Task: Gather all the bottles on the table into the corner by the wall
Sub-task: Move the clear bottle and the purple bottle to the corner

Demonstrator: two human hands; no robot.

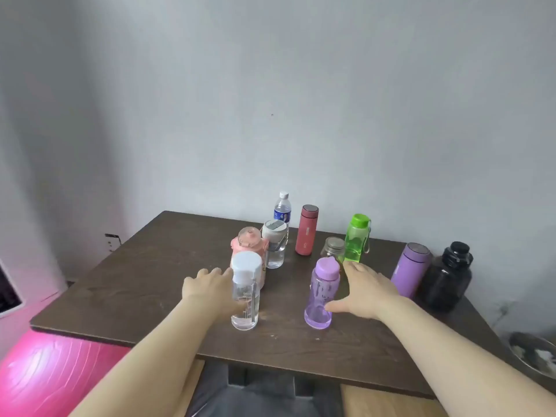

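Observation:
Several bottles stand upright on a dark wooden table (144, 284) against a grey wall. Nearest me are a clear bottle with a white cap (245, 296) and a translucent purple bottle (321, 293). My left hand (207, 288) is spread against the clear bottle's left side. My right hand (367, 291) is spread at the purple bottle's right side, thumb touching its lower part. Behind stand a pink bottle (249, 241), a clear grey-lidded bottle (275, 246), a blue-labelled water bottle (282, 209), a red flask (306, 230), a small jar (333, 247) and a green bottle (356, 239).
A purple flask (410, 270) and a large black bottle (448, 276) stand at the table's far right by the wall. A pink exercise ball (45, 380) lies below the left edge. A metal bowl (535, 353) sits low on the right.

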